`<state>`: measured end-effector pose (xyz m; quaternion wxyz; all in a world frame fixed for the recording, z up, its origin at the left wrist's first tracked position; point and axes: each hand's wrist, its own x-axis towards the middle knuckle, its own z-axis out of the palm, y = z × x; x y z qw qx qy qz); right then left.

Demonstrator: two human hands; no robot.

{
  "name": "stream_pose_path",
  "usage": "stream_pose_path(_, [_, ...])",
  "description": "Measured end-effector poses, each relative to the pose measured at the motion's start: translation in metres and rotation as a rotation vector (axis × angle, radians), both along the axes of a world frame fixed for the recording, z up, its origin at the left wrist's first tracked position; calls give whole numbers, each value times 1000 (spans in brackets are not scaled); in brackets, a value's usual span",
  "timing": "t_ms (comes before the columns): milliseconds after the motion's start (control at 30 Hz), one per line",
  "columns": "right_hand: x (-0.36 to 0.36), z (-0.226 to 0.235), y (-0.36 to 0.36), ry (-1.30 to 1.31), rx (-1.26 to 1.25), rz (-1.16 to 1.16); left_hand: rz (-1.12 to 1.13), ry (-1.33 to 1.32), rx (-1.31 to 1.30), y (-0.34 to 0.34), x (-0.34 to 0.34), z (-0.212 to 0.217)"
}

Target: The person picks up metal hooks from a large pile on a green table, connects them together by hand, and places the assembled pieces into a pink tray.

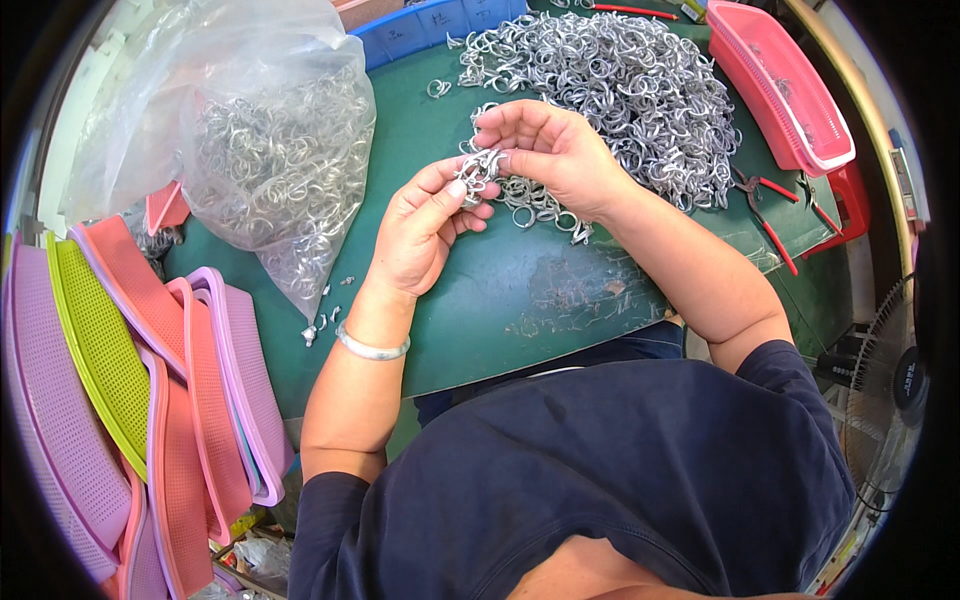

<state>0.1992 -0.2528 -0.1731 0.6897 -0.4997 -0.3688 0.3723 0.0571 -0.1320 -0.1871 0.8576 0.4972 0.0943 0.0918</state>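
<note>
A small cluster of silver metal rings [479, 172] sits between my two hands over the green table. My left hand [415, 228] is closed around its lower side, thumb and fingers pressing the rings. From the right, my right hand [562, 152] curls in, its thumb tip touching the cluster's upper end; what lies inside its bent fingers is partly hidden. Just beyond my right hand spreads a large heap of similar silver rings [645, 100]. Several more rings lie under and beside my hands at the near edge of that heap.
A clear plastic bag [290, 150] full of rings stands at the left. Stacked plastic baskets [95, 350] lean at the near left. A pink basket [785, 90], red-handled pliers [765, 215] and a fan [885, 370] are on the right. A blue tray [435, 28] stands at the back.
</note>
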Motion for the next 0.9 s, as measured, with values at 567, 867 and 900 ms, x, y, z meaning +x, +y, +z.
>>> stream_pose_path(567, [2, -2, -1, -104, 162, 65, 45, -11, 110, -5, 0, 4])
stream_pose_path(867, [0, 0, -3, -109, 210, 84, 74, -65, 179, -6, -1, 4])
stream_pose_path(900, [0, 0, -3, -115, 221, 88, 76, -70, 183, -6, -1, 4])
